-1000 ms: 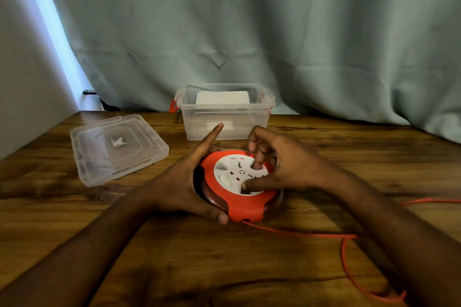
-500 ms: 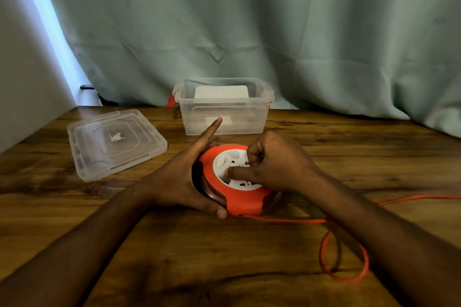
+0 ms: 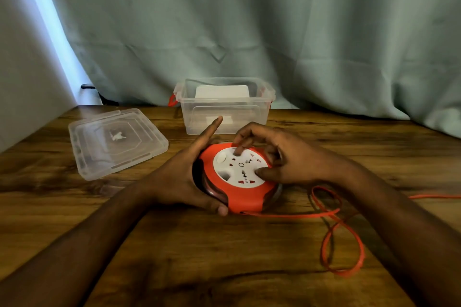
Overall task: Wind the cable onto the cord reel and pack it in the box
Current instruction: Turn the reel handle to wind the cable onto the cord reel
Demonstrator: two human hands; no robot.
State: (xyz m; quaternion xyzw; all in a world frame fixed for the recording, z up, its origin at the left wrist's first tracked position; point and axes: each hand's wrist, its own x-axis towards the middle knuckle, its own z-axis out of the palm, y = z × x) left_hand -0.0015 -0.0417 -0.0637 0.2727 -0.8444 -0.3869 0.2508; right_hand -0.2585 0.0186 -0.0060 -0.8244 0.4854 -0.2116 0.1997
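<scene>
A round orange cord reel (image 3: 245,200) with a white socket face (image 3: 240,166) lies on the wooden table. My left hand (image 3: 182,175) grips its left rim, thumb under the front edge and index finger pointing up. My right hand (image 3: 282,157) rests on the white face, with a fingertip and the thumb pressed into it. An orange cable (image 3: 331,229) leaves the reel's front, loops on the table at the right and runs off the right edge. The clear plastic box (image 3: 225,117) stands open behind the reel.
The box's clear lid (image 3: 114,140) lies flat on the table at the left. A teal curtain (image 3: 249,32) hangs behind the table, and a grey wall borders the left side. A white object shows through the box's back wall.
My right hand has turned round on the white face, from its near side to its far right side. The loose cable loop has shifted closer to the reel. My left hand stays put.
</scene>
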